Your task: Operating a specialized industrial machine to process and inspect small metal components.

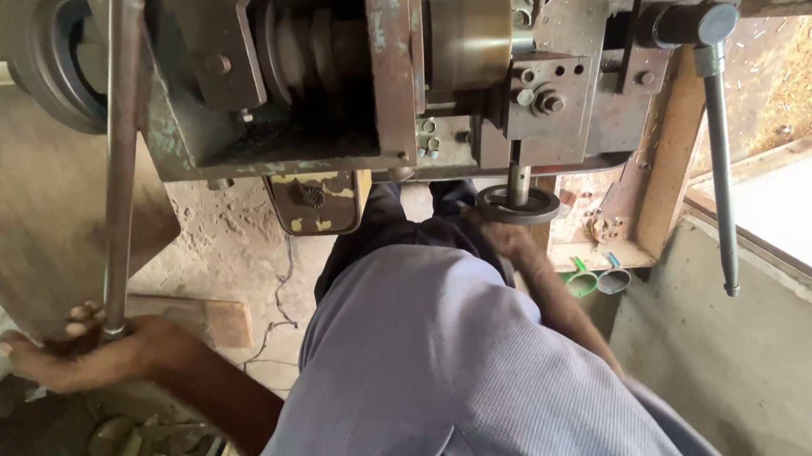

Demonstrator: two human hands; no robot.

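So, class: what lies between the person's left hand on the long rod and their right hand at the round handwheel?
Head view: the person's own lilac-shirted torso.

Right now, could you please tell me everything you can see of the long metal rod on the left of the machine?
The long metal rod is a plain round bar of dull grey, worn steel. It stands nearly upright, running from the top edge of the picture down past the machine body. The left hand wraps around its lower end, fingers curled around it. Its top end is out of view.
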